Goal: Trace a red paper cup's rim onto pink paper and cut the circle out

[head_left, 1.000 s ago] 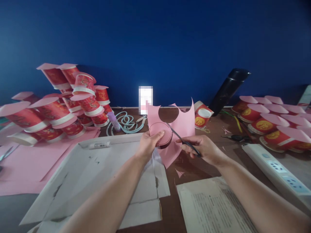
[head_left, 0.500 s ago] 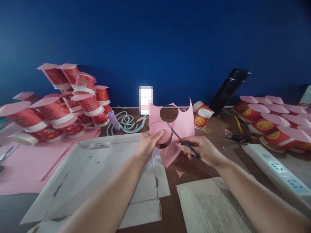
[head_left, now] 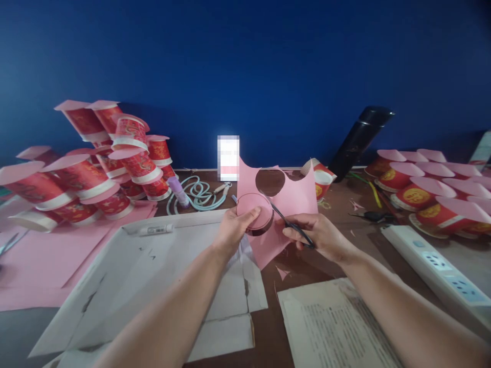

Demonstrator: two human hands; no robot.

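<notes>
A sheet of pink paper [head_left: 297,194] with round holes and curved cut-outs is held up above the table. My left hand [head_left: 232,227] pinches it, thumb on a marked circle [head_left: 251,203] that is partly cut free along its right and lower edge. My right hand [head_left: 320,236] grips black scissors [head_left: 297,231] by the handles, fingers partly hidden behind them. The blades point up and left, at the right edge of the circle. Small pink scraps [head_left: 283,272] lie on the table below.
Red paper cups [head_left: 132,166] topped with pink discs are stacked at left, and more cups [head_left: 416,197] stand at right. Around are a flattened white cardboard [head_left: 153,286], a glue stick [head_left: 155,230], a coiled cable [head_left: 201,194], a power strip [head_left: 433,260], a black flask [head_left: 358,138] and a printed booklet [head_left: 326,322].
The pink sheet has swung slightly to the right and now covers more of the cup behind it. Both hands keep their grips almost in place.
</notes>
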